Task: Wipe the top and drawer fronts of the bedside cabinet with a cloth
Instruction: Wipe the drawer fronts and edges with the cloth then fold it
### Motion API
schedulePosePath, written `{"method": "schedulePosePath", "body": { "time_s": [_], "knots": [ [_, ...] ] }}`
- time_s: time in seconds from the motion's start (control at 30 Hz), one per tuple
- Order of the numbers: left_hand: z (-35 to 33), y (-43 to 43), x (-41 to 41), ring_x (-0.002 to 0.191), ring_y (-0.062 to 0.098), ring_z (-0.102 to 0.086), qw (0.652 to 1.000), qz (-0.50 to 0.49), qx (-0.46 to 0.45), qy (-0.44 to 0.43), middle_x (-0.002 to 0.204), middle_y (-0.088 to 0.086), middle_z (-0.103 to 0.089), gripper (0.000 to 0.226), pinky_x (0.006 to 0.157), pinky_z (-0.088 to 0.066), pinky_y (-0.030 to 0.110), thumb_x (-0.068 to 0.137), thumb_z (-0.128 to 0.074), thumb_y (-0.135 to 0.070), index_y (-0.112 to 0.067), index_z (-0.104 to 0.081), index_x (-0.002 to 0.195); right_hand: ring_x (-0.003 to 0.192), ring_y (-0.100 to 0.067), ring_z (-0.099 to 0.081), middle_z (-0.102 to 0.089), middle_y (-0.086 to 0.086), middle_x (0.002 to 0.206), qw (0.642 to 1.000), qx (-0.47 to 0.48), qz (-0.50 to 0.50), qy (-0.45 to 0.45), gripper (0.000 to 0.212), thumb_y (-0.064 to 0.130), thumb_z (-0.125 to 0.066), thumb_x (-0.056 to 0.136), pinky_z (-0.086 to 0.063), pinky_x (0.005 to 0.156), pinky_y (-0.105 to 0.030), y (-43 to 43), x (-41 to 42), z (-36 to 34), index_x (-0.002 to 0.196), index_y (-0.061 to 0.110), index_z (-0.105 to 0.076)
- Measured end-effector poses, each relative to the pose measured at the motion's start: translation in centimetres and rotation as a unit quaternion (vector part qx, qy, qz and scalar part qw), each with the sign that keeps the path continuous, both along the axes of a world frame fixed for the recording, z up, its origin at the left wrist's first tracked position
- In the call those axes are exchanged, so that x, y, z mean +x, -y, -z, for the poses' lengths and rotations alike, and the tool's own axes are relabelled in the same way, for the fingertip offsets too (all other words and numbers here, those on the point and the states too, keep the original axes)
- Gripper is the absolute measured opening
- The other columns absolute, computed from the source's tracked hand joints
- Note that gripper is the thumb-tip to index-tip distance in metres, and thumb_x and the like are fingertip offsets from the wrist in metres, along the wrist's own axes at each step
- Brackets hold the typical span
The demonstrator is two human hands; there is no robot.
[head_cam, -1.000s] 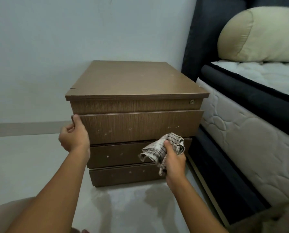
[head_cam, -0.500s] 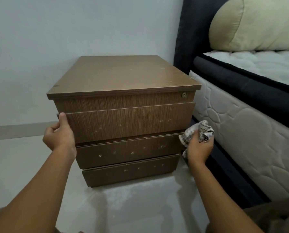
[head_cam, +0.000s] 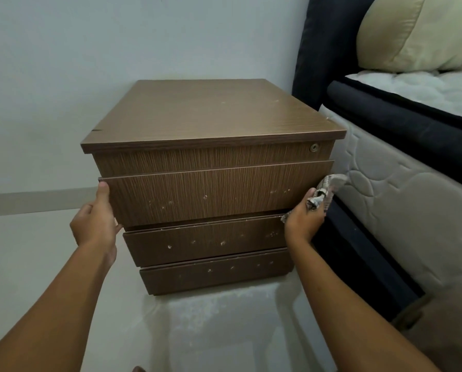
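A brown wooden bedside cabinet [head_cam: 213,116] stands on the floor against the wall, with three drawer fronts below a top panel that has a small lock. The upper drawer [head_cam: 216,191] sticks out a little. My left hand [head_cam: 96,218] grips that drawer's left edge, thumb on the front. My right hand [head_cam: 303,218] is at the drawer's right edge, shut on a checked cloth [head_cam: 327,187] that bunches up above my fingers. White specks dot the drawer fronts.
A bed with a quilted white mattress [head_cam: 401,200] and dark frame [head_cam: 369,259] stands close on the right, a cream pillow [head_cam: 423,33] on top. A pale wall [head_cam: 117,36] is behind the cabinet. Glossy light floor [head_cam: 211,331] lies in front.
My right hand carried the cloth from the middle drawer front out to the right edge of the upper drawer. My left hand stayed on the left edge. The view moved closer.
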State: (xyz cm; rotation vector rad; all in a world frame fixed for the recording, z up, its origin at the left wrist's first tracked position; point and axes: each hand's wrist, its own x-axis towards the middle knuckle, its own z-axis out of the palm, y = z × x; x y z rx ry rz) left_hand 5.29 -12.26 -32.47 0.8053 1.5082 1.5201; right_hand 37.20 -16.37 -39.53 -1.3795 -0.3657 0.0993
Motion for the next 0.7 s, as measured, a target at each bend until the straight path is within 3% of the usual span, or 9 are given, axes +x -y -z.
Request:
{"method": "schedulePosePath", "body": {
  "time_s": [0.07,0.13,0.23,0.3,0.4,0.5,0.7],
  "knots": [
    [0.1,0.0,-0.4,0.106,0.017,-0.06,1.0,0.017,-0.004,-0.006,0.106,-0.007,-0.063,0.028,0.095,-0.051,0.04,0.091,-0.055,-0.054,-0.028,-0.059,0.082,0.139,-0.021,-0.039,-0.037,-0.006,0.154,1.0,-0.017,0.001,0.018,0.068,0.059,-0.038,0.096,-0.034,0.112,-0.031,-0.6,-0.9,0.8,0.152,0.023,-0.029],
    [0.0,0.0,-0.6,0.104,0.016,-0.061,1.0,0.031,-0.002,-0.006,0.109,-0.006,-0.063,0.028,0.089,-0.051,0.036,0.093,-0.053,-0.051,-0.025,-0.062,0.099,0.139,-0.025,-0.039,-0.033,-0.007,0.156,0.999,-0.034,-0.002,0.03,0.079,0.072,-0.031,0.089,-0.039,0.11,-0.043,-1.1,-2.1,1.5,0.151,0.023,-0.029],
    [-0.2,0.1,-0.9,0.101,0.016,-0.062,0.999,0.042,0.001,-0.017,0.109,-0.004,-0.064,0.033,0.082,-0.05,0.032,0.093,-0.053,-0.048,-0.022,-0.063,0.111,0.147,-0.031,-0.019,-0.015,-0.012,0.161,0.993,-0.016,-0.028,0.112,0.066,0.041,-0.04,0.095,-0.027,0.116,-0.05,-1.5,-4.2,2.2,0.152,0.013,-0.021],
    [-0.3,0.1,-1.2,0.103,0.018,-0.062,0.998,0.049,-0.003,-0.028,0.112,-0.001,-0.065,0.038,0.083,-0.051,0.034,0.094,-0.053,-0.047,-0.019,-0.063,0.117,0.148,-0.033,-0.013,-0.009,-0.011,0.16,0.987,-0.005,-0.049,0.155,0.062,0.031,-0.044,0.097,-0.024,0.116,-0.054,-1.7,-5.9,2.7,0.152,0.014,-0.019],
    [-0.4,0.2,-1.6,0.106,0.019,-0.061,0.997,0.066,-0.01,-0.05,0.116,0.0,-0.065,0.038,0.083,-0.05,0.036,0.096,-0.047,-0.047,-0.019,-0.063,0.117,0.149,-0.031,-0.004,-0.004,-0.002,0.158,0.977,-0.017,-0.087,0.192,0.064,0.007,-0.05,0.094,-0.02,0.117,-0.057,-1.9,-8.6,3.5,0.15,0.011,-0.021],
    [-0.5,0.2,-2.0,0.109,0.021,-0.06,0.994,0.081,-0.011,-0.07,0.116,0.001,-0.064,0.038,0.082,-0.049,0.036,0.099,-0.039,-0.046,-0.02,-0.062,0.115,0.149,-0.03,0.001,-0.005,-0.005,0.157,0.965,-0.014,-0.115,0.237,0.07,-0.013,-0.052,0.085,-0.009,0.12,-0.054,-1.9,-11.6,3.5,0.148,0.002,-0.025],
    [-1.0,0.1,-2.6,0.116,0.022,-0.058,0.987,0.112,-0.034,-0.112,0.129,0.005,-0.061,0.047,0.089,-0.048,0.039,0.102,-0.032,-0.044,-0.014,-0.058,0.128,0.149,-0.028,0.007,-0.006,-0.011,0.159,0.934,-0.022,-0.202,0.294,0.071,0.01,-0.034,0.081,0.003,0.121,-0.045,-2.2,-18.4,3.3,0.149,0.006,-0.017]
  ]
}}
